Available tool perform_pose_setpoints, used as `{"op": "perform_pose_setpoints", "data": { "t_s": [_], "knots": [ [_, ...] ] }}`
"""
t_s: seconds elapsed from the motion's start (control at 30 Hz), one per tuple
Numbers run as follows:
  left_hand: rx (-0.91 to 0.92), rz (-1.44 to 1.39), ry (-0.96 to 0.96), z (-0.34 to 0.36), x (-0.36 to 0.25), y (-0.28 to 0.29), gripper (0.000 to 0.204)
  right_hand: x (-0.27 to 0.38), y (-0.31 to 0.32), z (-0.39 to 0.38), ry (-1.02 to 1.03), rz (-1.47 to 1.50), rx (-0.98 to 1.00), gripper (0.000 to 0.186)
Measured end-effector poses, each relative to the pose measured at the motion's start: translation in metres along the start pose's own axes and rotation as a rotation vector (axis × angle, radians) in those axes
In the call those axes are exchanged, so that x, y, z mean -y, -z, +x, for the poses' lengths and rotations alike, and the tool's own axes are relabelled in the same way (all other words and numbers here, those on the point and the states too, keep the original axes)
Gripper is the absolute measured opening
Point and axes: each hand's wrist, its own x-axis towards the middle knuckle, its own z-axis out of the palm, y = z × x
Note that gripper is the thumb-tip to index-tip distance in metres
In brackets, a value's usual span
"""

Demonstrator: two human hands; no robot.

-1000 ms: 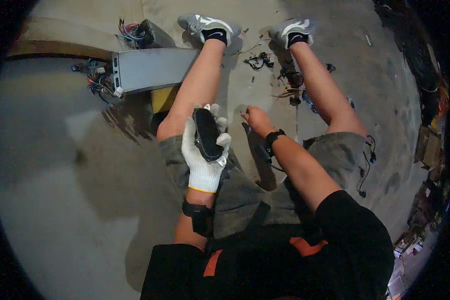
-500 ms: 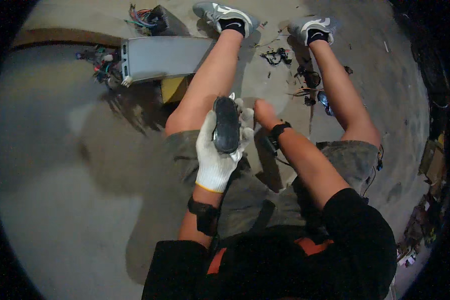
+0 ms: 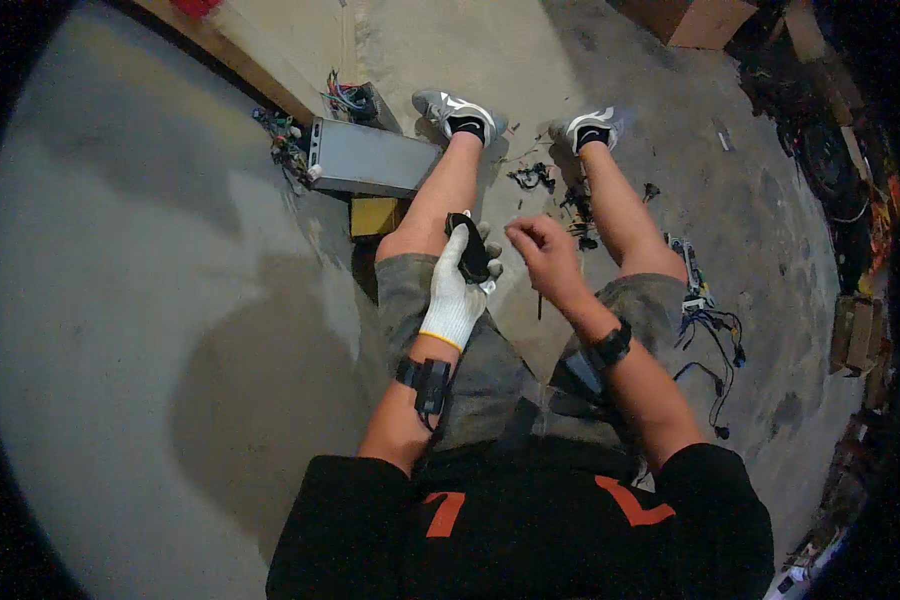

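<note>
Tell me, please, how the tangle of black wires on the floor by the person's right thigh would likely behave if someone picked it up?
The black wires would probably be floppy: they lie in loose curves on the concrete floor. They look thin, so likely light. Small connectors seem to dangle at the ends, so strands may snag or trail rather than lift together.

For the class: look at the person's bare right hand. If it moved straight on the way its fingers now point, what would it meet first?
The right hand points left toward the gloved left hand, so it would probably first meet the black oblong object held there. A gap separates them; depth is hard to judge.
</note>
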Motion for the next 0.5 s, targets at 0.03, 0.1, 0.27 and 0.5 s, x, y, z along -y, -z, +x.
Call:
{"op": "perform_pose_setpoints", "data": {
  "t_s": [0.03,0.1,0.27,0.5],
  "knots": [
    [0.012,0.030,-0.005,0.002,0.004,0.000,0.030,0.007,0.000,-0.015,0.047,-0.040,-0.005,0.018],
    [-0.043,0.002,0.011,0.000,0.010,-0.005,0.029,0.023,-0.002,-0.040,0.155,-0.115,0.012,0.015],
    [-0.017,0.033,0.015,0.013,0.022,0.011,0.025,0.004,-0.015,-0.056,0.367,-0.168,0.042,0.012],
    [-0.003,0.065,-0.003,0.006,0.024,0.010,0.020,0.006,-0.018,-0.057,0.388,-0.227,0.095,0.013]
  ]
}}
